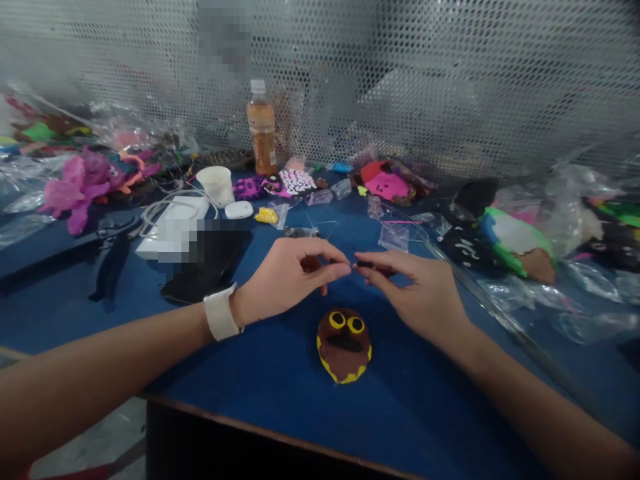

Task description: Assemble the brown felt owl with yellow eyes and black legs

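A small dark piece of clay (365, 265) is pinched between the thumb and fingers of my right hand (419, 288). Just to its left, my left hand (295, 270) has its thumb and forefinger pressed together; whether anything is between them is too small to see. Below both hands, a brown clay face (345, 363) lies flat on the blue table (260, 393). It has yellow-ringed black eyes, a black moustache-like strip and a yellow wavy edge. Neither hand touches the face.
A black phone (215, 263), a white box (173, 227) and pliers (107, 247) lie at left. Behind stand a paper cup (216, 185) and a drink bottle (262, 130). Colourful clay figures, plastic wrappers (395, 237) and a long clear rod (493, 307) surround the work spot.
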### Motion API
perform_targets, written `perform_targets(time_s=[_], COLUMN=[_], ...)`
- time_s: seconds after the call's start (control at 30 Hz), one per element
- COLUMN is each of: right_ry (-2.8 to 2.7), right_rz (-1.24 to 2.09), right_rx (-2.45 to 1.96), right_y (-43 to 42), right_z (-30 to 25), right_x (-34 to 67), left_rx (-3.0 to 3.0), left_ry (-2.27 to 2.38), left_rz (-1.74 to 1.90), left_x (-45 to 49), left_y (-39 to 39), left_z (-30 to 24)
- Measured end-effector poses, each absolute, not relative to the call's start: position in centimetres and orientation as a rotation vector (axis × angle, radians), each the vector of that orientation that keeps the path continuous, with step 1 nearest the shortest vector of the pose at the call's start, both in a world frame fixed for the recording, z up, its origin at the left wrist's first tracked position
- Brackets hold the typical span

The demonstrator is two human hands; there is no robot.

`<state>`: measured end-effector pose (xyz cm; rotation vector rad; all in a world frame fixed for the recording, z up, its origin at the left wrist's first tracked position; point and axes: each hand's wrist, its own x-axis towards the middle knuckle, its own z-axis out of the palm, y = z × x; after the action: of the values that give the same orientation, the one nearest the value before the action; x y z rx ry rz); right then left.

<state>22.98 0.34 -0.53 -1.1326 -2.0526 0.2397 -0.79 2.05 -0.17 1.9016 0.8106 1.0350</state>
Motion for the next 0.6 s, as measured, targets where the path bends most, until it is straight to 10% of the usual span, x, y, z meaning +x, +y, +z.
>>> perform_targets(time_s=[0.6], right_ry=[-2.011], right_rz=[0.193], right_rx=[-1.161], right_y=[0.3], right_z=[-0.8], right_x=[22.4], left_rx=[2.593], left_ry=[0.681], left_rz=[0.897], left_x=[-1.6], left_y=[3.2], left_z=[-1.2])
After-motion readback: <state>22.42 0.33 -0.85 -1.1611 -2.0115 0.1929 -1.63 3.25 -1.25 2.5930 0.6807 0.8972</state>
